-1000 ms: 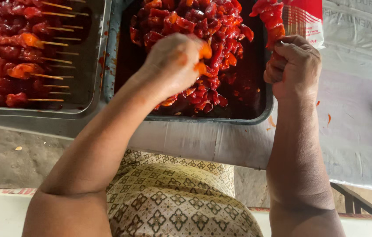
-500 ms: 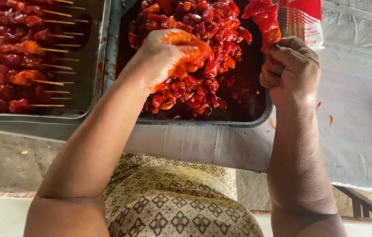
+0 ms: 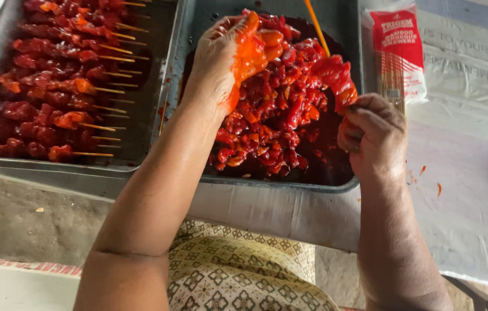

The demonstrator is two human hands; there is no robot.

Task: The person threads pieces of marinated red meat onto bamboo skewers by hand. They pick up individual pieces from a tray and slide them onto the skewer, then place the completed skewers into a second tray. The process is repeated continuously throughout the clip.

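Left hand [image 3: 226, 60] reaching into red marinated meat [image 3: 272, 121], fingers loosely curled, sauce-coated. Right hand [image 3: 370, 135] gripping a meat-loaded skewer [image 3: 327, 55] over the tray [image 3: 290, 187].

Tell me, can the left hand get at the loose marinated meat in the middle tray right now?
Probably yes: the left hand hangs right over the loose meat in the open tray, with nothing between them.
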